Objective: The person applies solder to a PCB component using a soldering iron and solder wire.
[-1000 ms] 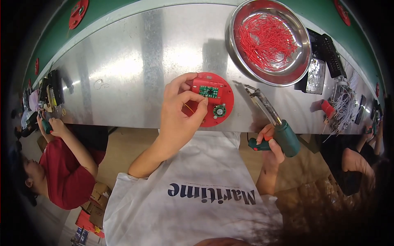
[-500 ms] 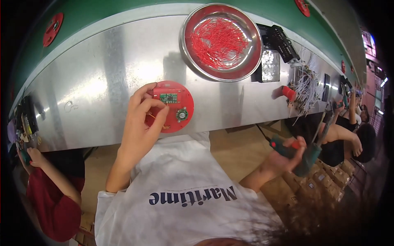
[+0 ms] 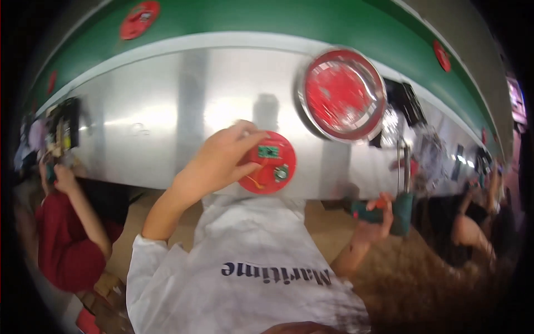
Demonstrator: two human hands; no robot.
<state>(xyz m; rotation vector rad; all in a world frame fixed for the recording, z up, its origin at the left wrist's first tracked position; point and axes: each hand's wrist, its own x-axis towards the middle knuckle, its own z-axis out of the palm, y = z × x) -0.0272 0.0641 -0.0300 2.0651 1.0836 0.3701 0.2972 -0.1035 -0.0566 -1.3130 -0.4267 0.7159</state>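
1. Benchtop (image 3: 142, 119) of shiny, faintly streaked metal gives you its widest open stretch on the left, between dark clutter (image 3: 67, 125) and your own arm. A pale strip trims its far edge, with a smooth green surface (image 3: 250, 19) beyond. At far left, a co-worker (image 3: 69, 245) in dark red keeps close to the near edge.
2. Your left hand (image 3: 219, 158) reaches over the bench, thumb and forefinger apart at the left side of the red disc; whether they touch it, I cannot tell.
3. The red disc (image 3: 271, 162) is at the bench's near edge, just beyond your white shirt. It is flat and round, with a green rectangular circuit board (image 3: 268, 152) toward its top, a silver-centred round part (image 3: 281, 173) at lower right and a thin yellowish wire (image 3: 256, 182) at lower left.
4. Bare metal separates it from the polished round bowl (image 3: 334, 131) farther back, heaped with thin red strands, blurred.
5. Your right hand (image 3: 372, 228) is clamped around a green-handled tool (image 3: 401, 214) at the near edge, its slim metal end pointing across the bench.
6. Farther right, a tangle of pale wires (image 3: 434, 145) crowds the surface.
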